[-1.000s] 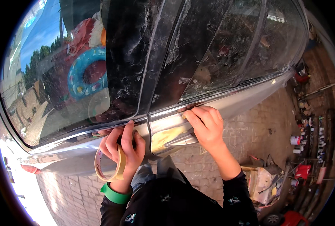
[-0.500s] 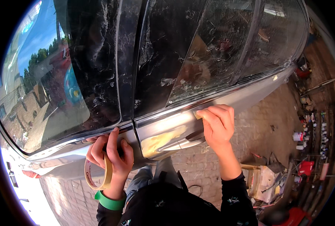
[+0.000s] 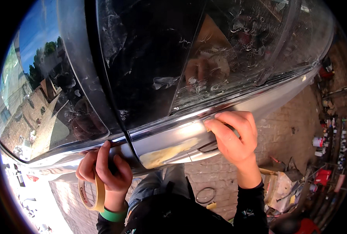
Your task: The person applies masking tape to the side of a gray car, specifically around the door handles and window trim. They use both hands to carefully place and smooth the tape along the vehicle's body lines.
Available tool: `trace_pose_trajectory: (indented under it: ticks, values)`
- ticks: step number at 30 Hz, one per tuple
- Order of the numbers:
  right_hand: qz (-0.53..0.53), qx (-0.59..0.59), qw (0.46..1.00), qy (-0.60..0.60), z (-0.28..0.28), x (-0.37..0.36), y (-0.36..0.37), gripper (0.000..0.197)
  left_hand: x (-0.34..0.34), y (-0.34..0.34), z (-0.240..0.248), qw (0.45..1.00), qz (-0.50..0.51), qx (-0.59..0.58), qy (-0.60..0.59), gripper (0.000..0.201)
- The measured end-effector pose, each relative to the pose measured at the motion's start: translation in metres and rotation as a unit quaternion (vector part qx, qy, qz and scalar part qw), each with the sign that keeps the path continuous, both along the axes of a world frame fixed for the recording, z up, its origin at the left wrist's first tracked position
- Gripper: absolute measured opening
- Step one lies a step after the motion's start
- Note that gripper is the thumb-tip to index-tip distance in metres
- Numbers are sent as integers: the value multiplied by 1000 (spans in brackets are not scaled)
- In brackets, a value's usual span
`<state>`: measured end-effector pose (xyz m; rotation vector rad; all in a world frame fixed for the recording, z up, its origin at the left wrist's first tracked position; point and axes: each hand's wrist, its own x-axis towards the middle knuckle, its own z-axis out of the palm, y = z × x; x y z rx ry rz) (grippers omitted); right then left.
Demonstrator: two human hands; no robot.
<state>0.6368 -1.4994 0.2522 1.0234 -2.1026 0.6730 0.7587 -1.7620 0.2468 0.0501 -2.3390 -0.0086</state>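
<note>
My left hand (image 3: 107, 169) is curled around a roll of masking tape (image 3: 91, 195), which hangs below its fingers. Its index fingertip touches the shiny trim (image 3: 117, 139) under the car's side window, left of the gap between two doors. Farther right, my right hand (image 3: 235, 134) is closed in a pinch against the silver door (image 3: 173, 134), just below the trim. A small tan piece (image 3: 209, 128) shows at its fingertips, mostly hidden; its kind is unclear. Between the hands, a patch of yellow filler (image 3: 167, 152) covers part of the door above the door handle (image 3: 198, 156).
Dusty dark window glass (image 3: 150, 70) rises above the trim. Brick paving (image 3: 204, 179) lies below, with a thin dark ring (image 3: 205, 195) on it. At right stand a cluttered wooden box (image 3: 280, 189), a red container (image 3: 323, 176) and several cans and bottles along shelves.
The view has shifted, so the car appears lower and its door gap farther left. Both hands keep nearly the same places along the door. Less of the tan piece shows at my right fingertips.
</note>
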Motion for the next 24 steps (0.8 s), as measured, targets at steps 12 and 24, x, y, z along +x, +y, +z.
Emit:
trace_pose_trajectory:
  ticks: [12, 24]
  values:
    - [7, 40, 998, 49, 10, -7, -12, 25, 3, -4, -3, 1000, 21, -9, -10, 35]
    - [-10, 42, 997, 68, 1, -6, -18, 24, 5, -3, -1, 1000, 22, -5, -20, 35]
